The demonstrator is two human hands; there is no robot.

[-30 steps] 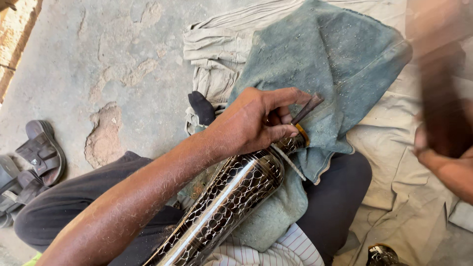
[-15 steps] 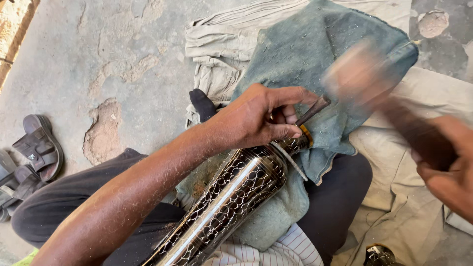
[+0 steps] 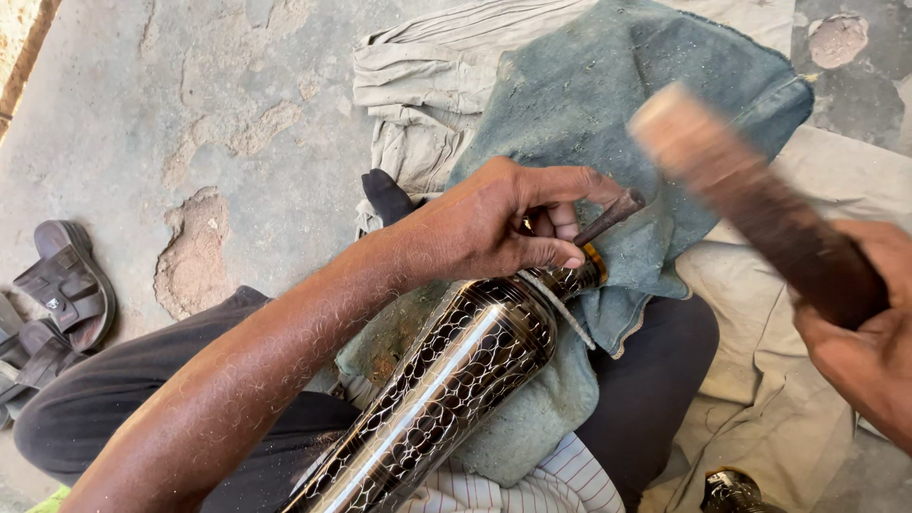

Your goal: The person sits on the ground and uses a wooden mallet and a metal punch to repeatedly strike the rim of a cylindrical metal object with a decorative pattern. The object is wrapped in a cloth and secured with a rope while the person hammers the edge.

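My left hand (image 3: 499, 228) grips a thin dark metal chisel (image 3: 608, 214), its tip set against the upper end of a long engraved metal vessel (image 3: 446, 394) with a netted black and silver pattern. The vessel lies across my lap on a grey-green cloth (image 3: 608, 104). My right hand (image 3: 860, 347) at the right edge holds a thick wooden mallet (image 3: 750, 204), blurred by motion, its pale head up and to the right of the chisel's top.
Dark sandals (image 3: 62, 290) lie on the cracked concrete floor (image 3: 190, 123) at the left. Beige cloth (image 3: 418, 85) is spread under the grey-green one. A small dark metal piece (image 3: 731, 492) sits at the bottom edge near my leg.
The mallet swung down from upper right to the chisel's top, then rose a little. My left hand has kept the chisel on the vessel throughout.
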